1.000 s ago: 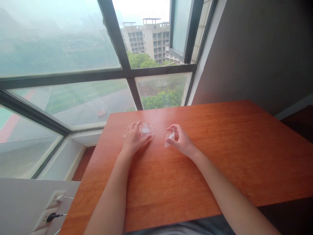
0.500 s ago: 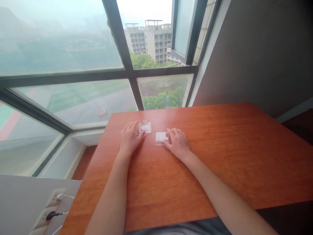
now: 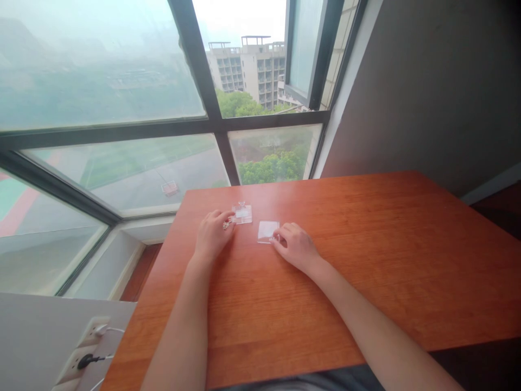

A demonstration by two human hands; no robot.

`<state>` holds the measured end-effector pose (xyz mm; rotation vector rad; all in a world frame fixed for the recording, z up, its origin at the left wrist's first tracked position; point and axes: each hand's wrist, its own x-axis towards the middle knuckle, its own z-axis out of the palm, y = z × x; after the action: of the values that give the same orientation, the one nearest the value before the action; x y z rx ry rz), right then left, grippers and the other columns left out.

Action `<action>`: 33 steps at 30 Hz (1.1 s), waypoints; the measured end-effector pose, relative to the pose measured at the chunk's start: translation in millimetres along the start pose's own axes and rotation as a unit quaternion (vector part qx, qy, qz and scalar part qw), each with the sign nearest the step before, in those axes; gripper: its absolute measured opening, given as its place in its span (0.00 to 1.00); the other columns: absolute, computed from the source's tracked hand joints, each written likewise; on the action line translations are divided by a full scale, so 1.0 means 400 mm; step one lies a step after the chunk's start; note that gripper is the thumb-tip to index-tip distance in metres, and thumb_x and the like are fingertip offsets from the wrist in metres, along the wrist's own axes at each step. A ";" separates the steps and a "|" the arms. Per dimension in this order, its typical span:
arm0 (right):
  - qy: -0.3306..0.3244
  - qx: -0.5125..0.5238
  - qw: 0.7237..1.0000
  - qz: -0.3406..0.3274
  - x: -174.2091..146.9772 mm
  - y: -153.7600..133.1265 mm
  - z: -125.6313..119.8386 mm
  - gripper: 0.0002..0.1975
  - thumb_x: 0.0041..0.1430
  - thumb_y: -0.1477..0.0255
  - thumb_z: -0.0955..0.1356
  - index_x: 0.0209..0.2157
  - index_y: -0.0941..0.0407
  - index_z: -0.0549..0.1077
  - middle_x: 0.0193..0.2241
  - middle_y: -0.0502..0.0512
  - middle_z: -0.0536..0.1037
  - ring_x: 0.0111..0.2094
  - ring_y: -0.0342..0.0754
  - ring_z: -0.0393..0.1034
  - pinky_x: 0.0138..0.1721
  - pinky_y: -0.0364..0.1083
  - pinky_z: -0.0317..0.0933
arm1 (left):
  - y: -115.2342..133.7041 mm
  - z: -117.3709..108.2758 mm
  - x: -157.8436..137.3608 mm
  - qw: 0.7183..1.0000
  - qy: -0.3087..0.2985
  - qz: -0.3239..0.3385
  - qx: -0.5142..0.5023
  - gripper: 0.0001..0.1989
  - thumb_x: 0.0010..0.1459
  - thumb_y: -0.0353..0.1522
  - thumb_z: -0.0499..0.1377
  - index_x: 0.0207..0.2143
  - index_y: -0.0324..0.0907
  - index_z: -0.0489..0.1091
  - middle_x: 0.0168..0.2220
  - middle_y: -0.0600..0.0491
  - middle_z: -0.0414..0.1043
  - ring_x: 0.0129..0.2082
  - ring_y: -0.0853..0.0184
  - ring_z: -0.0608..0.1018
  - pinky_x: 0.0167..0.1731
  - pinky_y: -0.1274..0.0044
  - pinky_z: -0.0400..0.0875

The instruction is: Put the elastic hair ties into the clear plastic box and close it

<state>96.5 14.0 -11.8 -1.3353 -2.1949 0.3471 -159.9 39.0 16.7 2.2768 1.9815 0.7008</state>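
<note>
The left hand (image 3: 212,234) is half curled, fingertips at a small metallic piece (image 3: 226,225); I can't tell whether they pinch it or just touch it. The right hand (image 3: 296,245) is loosely curled too, thumb and fingertips drawn together at the near right corner of a clear flat square (image 3: 266,229), with a small clear bit at the tips; whether it's gripped I can't tell from here.

Those fingers cover part of each piece. Just beyond the left hand lies a clear block (image 3: 245,215) with a small prong-like part at its far side. Everything sits on the reddish wooden table (image 3: 309,304), near the window frame (image 3: 122,132). Low on the left wall, a black plug (image 3: 85,360) and a white plug (image 3: 100,329) are in.

Both clear pieces look glossy and see-through, with pale patches, either labels or glare, too blurred to read.
</note>
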 end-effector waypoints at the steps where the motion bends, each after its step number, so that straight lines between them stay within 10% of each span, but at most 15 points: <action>1: -0.002 0.002 1.000 -0.002 0.000 0.000 -0.001 0.05 0.60 0.68 0.68 0.31 0.53 0.73 0.30 0.53 0.73 0.35 0.49 0.65 0.37 0.46 0.58 | 0.002 0.001 0.001 1.000 -0.004 0.001 0.001 0.13 0.57 0.35 0.54 0.41 0.45 0.76 0.36 0.48 0.72 0.40 0.58 0.74 0.42 0.69 0.69; 19: -0.016 0.056 0.997 -0.053 -0.003 -0.014 -0.006 0.08 0.60 0.74 0.66 0.39 0.52 0.75 0.39 0.55 0.77 0.42 0.51 0.66 0.45 0.49 0.62 | 0.001 0.002 -0.003 0.997 0.021 -0.052 -0.059 0.16 0.59 0.37 0.52 0.45 0.43 0.73 0.42 0.48 0.76 0.37 0.62 0.77 0.38 0.72 0.70; 26: -0.014 0.094 0.994 -0.060 -0.002 -0.005 -0.001 0.14 0.59 0.78 0.65 0.45 0.52 0.74 0.43 0.55 0.78 0.45 0.51 0.67 0.49 0.51 0.63 | -0.070 -0.047 -0.024 0.992 -0.087 -0.086 0.033 0.27 0.52 0.48 0.57 0.50 0.43 0.73 0.51 0.43 0.68 0.51 0.51 0.72 0.51 0.64 0.67; 33: -0.009 0.097 0.994 -0.043 -0.001 0.004 -0.003 0.11 0.60 0.77 0.64 0.43 0.53 0.74 0.42 0.56 0.78 0.44 0.51 0.68 0.48 0.50 0.64 | -0.032 -0.047 -0.020 0.991 -0.125 -0.045 -0.002 0.16 0.50 0.36 0.57 0.41 0.44 0.75 0.40 0.48 0.70 0.38 0.59 0.75 0.39 0.72 0.70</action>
<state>98.7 14.3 -11.6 -1.1337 -2.1624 0.5270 -179.1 28.7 27.1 2.1349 1.9472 0.3898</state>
